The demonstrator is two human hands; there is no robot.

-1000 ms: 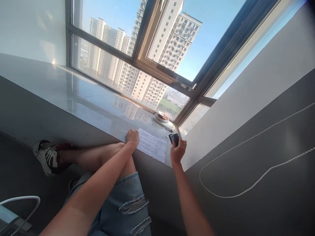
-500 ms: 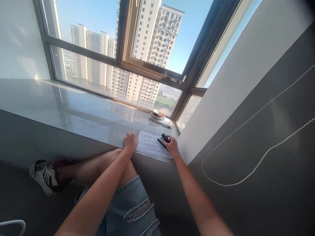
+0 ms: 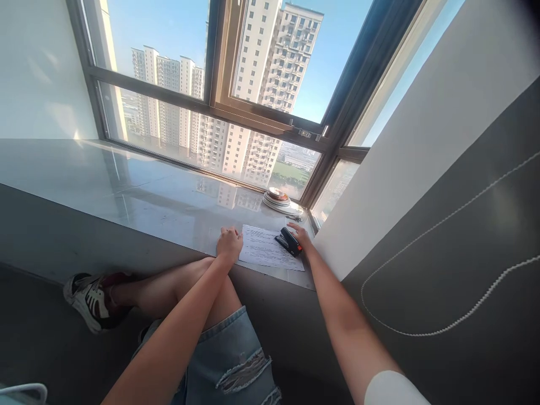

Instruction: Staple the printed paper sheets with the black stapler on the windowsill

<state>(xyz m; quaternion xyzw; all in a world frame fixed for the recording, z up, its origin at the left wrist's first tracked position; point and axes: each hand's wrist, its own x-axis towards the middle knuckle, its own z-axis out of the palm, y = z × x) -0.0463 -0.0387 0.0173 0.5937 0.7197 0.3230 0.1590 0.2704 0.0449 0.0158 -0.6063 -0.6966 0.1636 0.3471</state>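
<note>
A printed sheet of paper (image 3: 265, 250) lies on the glossy grey window sill (image 3: 139, 197) near its right end. My left hand (image 3: 230, 243) rests on the sheet's left edge, fingers lying on it and pressing it down. A black stapler with an orange part (image 3: 288, 242) sits on the sheet's right corner. My right hand (image 3: 302, 239) is just right of the stapler, touching its rear end, with the fingers loosely stretched and not wrapped round it.
A stack of round plates (image 3: 278, 199) stands on the sill behind the paper, by the window frame (image 3: 261, 121). A grey wall with a bead chain (image 3: 442, 326) closes off the right. My bare knees, denim shorts (image 3: 228, 360) and a sneaker (image 3: 86, 301) are below the sill.
My right hand brought the stapler down from the air onto the sheet's right corner, gripped it there, then loosened off it. My left hand stayed on the paper.
</note>
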